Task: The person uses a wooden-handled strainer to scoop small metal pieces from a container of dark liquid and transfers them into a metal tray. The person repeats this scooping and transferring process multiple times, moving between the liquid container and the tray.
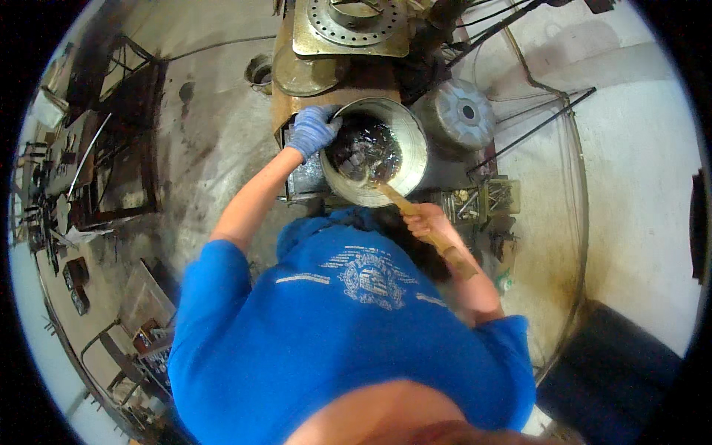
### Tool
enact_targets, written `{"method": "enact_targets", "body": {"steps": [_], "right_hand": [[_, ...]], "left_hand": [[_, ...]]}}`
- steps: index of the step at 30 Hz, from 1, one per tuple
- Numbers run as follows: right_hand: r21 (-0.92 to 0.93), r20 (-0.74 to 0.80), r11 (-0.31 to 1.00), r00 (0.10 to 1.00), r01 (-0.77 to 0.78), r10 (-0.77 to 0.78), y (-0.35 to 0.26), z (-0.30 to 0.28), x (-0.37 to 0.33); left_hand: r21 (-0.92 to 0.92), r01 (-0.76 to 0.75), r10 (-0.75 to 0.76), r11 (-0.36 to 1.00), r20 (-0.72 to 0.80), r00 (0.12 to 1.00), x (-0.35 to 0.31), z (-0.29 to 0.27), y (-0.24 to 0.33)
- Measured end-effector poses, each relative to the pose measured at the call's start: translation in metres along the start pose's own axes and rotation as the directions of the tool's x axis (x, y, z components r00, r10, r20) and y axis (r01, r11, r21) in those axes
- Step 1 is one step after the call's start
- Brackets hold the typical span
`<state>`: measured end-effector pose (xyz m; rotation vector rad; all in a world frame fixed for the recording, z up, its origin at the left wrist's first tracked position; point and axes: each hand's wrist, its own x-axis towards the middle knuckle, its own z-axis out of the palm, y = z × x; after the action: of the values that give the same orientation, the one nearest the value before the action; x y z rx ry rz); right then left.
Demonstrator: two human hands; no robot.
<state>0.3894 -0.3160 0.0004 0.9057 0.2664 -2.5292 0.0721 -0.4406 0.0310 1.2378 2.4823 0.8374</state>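
Observation:
A round metal bucket (417, 152) with dark, shiny liquid (365, 148) inside stands in front of me. My left hand (313, 132), in a blue-and-white knit glove, is closed on the bucket's left rim. In my bare right hand (425, 220) is a flat wooden stick (461, 262). Its far end slants over the near rim and dips into the liquid, so the tip is hidden. The stick's other end lies along my right forearm.
Beyond the bucket sits a machine with a round perforated plate (357, 31). A grey motor-like housing (466, 113) is close on the right, with a bin of small metal parts (498, 199) below it. A small pot (259, 72) stands on the floor. Dark metal racks (122, 141) line the left.

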Motion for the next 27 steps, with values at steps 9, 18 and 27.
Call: {"method": "enact_targets", "body": {"steps": [9, 18, 27], "right_hand": [[-0.244, -0.242, 0.970, 0.969, -0.014, -0.047, 0.004, 0.029, 0.001], [0.291, 0.125, 0.957, 0.991, 0.000, -0.038, 0.011, 0.067, 0.048], [0.196, 0.269, 0.980, 0.961, 0.015, -0.068, 0.011, 0.109, 0.023]], "left_hand": [[-0.016, 0.017, -0.017, 1.000, 0.014, 1.000, 0.001, 0.001, -0.013], [-0.106, 0.091, -0.098, 0.990, -0.062, 0.993, 0.005, -0.001, -0.063], [-0.238, 0.241, -0.253, 0.941, -0.020, 0.967, 0.019, 0.014, -0.124]]}}
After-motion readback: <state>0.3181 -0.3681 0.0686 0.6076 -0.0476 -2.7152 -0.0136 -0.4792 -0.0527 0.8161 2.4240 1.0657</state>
